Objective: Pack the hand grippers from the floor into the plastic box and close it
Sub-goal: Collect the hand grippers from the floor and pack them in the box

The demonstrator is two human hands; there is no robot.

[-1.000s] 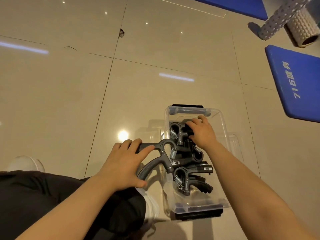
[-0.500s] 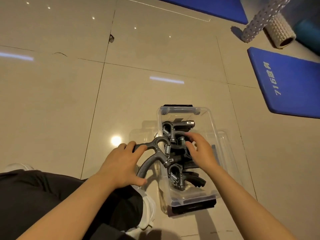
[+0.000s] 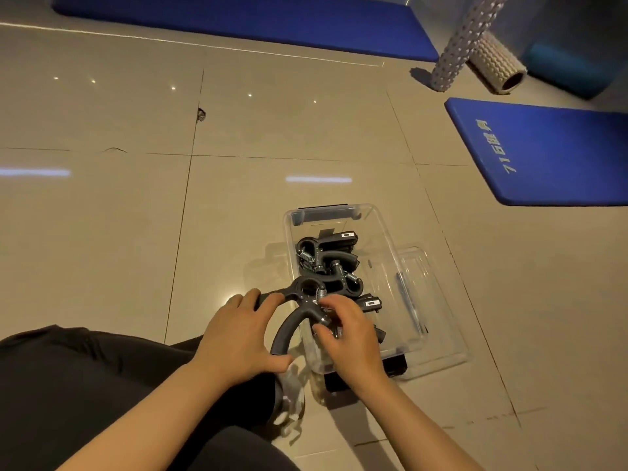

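A clear plastic box (image 3: 373, 232) with black end latches stands open on the tiled floor. Several dark grey hand grippers (image 3: 326, 256) with metal springs lie inside it. My left hand (image 3: 238, 334) grips one more dark hand gripper (image 3: 292, 321) by its handles, just over the box's left wall. My right hand (image 3: 346, 331) has its fingers curled on that gripper's spring end, above the near part of the box. The transparent lid (image 3: 428, 300) lies on the floor against the box's right side.
Blue exercise mats lie at the right (image 3: 543, 151) and along the back (image 3: 258, 25). Two pale foam rollers (image 3: 492, 66) sit at the back right. My leg in black trousers (image 3: 102, 385) and a white shoe (image 3: 289, 396) are close to the box's near-left corner.
My right hand has drawn back from the far grippers inside the box to the spring end of the gripper my left hand holds. The view has tilted up.
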